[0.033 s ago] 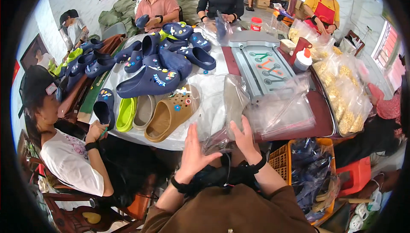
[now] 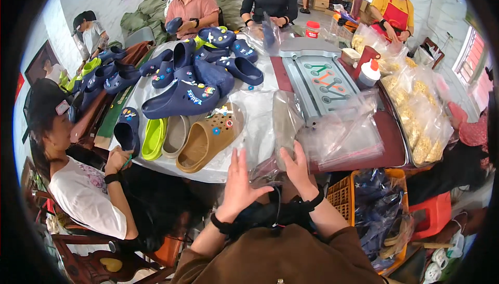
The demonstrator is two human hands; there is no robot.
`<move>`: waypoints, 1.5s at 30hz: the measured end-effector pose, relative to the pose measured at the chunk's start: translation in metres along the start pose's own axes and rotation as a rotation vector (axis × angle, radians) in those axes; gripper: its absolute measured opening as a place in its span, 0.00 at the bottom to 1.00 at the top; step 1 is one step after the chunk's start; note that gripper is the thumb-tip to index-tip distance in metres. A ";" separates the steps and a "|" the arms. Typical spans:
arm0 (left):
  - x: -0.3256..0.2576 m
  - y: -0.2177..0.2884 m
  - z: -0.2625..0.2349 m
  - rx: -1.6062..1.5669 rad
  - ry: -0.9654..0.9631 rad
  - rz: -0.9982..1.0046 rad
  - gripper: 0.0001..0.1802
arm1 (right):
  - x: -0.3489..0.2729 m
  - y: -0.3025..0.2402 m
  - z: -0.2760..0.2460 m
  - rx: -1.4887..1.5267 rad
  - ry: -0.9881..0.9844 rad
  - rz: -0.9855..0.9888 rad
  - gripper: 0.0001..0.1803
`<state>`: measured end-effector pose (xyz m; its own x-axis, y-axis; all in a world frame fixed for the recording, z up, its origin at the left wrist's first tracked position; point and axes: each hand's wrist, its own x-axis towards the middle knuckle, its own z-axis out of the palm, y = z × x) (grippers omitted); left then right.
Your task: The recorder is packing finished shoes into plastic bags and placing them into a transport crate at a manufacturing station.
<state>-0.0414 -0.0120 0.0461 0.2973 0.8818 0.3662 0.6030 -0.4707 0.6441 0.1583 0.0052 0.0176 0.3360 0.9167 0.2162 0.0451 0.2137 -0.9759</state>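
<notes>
A grey clog [image 2: 285, 128] lies lengthwise inside a clear plastic bag [image 2: 262, 169] at the table's near edge. My left hand [image 2: 241, 185] is beside the bag's near left side, palm turned inward, fingers straight and thumb spread, holding nothing. Against the near right end of the bagged clog rests my right hand [image 2: 297, 168], open with thumb and fingers apart. Left of my hands stands a tan clog [image 2: 208, 138] with charms, next to a beige clog [image 2: 175, 136] and a lime clog [image 2: 154, 138]. Behind them sits a heap of navy clogs [image 2: 182, 99].
Flat clear bags [image 2: 345, 143] lie on my right, before a grey plastic case [image 2: 317, 81]. Beyond are a squeeze bottle [image 2: 369, 73] and a tray of bagged small yellowish pieces [image 2: 416, 123]. An orange crate [image 2: 340, 195] stands low right. A co-worker [image 2: 88, 195] sits at left; several others work farther off.
Both hands stay almost where they were beside the bagged clog. My left hand has shifted very slightly to the right.
</notes>
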 end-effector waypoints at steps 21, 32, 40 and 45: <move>0.109 -0.116 -0.124 0.575 0.498 -0.059 0.45 | 0.015 0.018 -0.027 0.167 0.049 0.135 0.24; 0.138 -0.161 -0.151 0.846 0.458 -0.042 0.21 | 0.012 0.020 -0.026 0.165 0.046 0.086 0.20; 0.130 -0.126 -0.159 0.617 0.710 0.088 0.19 | 0.014 0.023 -0.026 0.170 0.059 0.109 0.20; 0.173 -0.128 -0.153 0.550 0.719 0.187 0.20 | 0.012 0.023 -0.024 0.118 0.055 0.088 0.20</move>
<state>-0.1810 0.1967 0.1299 0.0050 0.4756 0.8796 0.9129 -0.3612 0.1901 0.1863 0.0129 -0.0032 0.3848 0.9145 0.1246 -0.0968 0.1743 -0.9799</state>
